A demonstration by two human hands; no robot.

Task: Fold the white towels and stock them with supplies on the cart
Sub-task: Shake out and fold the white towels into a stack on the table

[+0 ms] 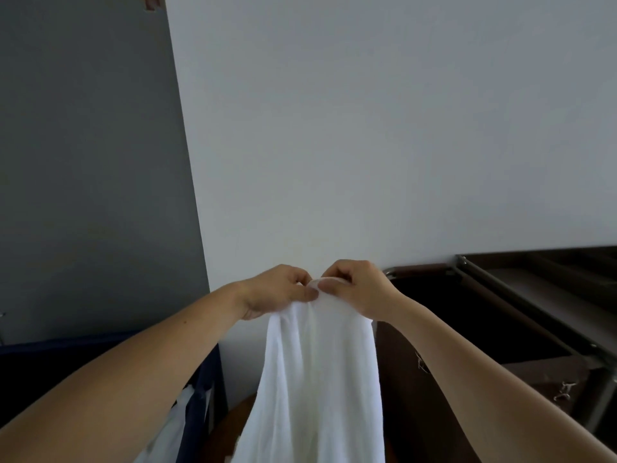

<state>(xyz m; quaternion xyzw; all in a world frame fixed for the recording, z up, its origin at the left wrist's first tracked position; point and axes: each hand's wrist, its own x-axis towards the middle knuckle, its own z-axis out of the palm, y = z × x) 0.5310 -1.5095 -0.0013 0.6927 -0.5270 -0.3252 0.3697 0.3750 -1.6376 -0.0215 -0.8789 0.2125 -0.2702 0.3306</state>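
A white towel (317, 379) hangs straight down in front of me, bunched at its top edge. My left hand (277, 290) and my right hand (357, 285) meet side by side at that top edge, both pinching the cloth, thumbs nearly touching. The towel's lower end runs out of the bottom of the view. To the right stands the dark cart (521, 295) with a metal-framed top shelf; my right forearm crosses in front of it.
A pale wall fills the upper view, with a grey panel (93, 162) on the left. A dark blue fabric bin (197, 406) sits at lower left with white cloth (170, 426) showing in it. A brown surface (233, 426) shows beneath the towel.
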